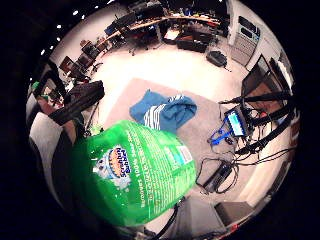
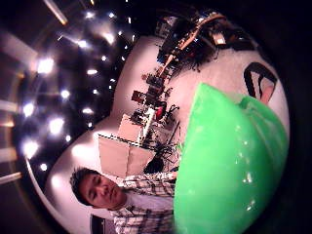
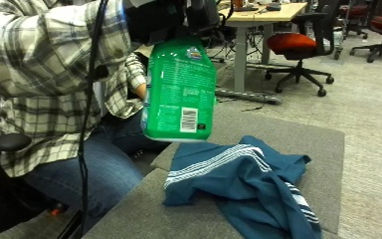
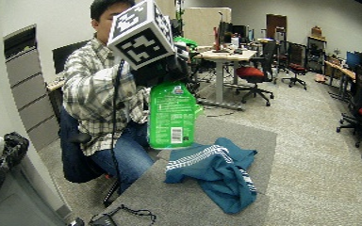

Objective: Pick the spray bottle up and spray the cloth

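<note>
Pickup done: right hand (image 3: 171, 17) grips the green spray bottle (image 3: 179, 92) by its neck, bottle upright in the air just above the blue cloth (image 3: 244, 184) at its 10 o'clock corner on the table (image 3: 323, 144); no spray visible, spraying still left.

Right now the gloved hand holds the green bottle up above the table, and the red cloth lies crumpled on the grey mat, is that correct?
Not quite: the cloth is blue with white stripes, not red, as the outside view shows. The rest stands: the gloved hand holds the green bottle up, and the cloth lies crumpled on the grey mat.
</note>
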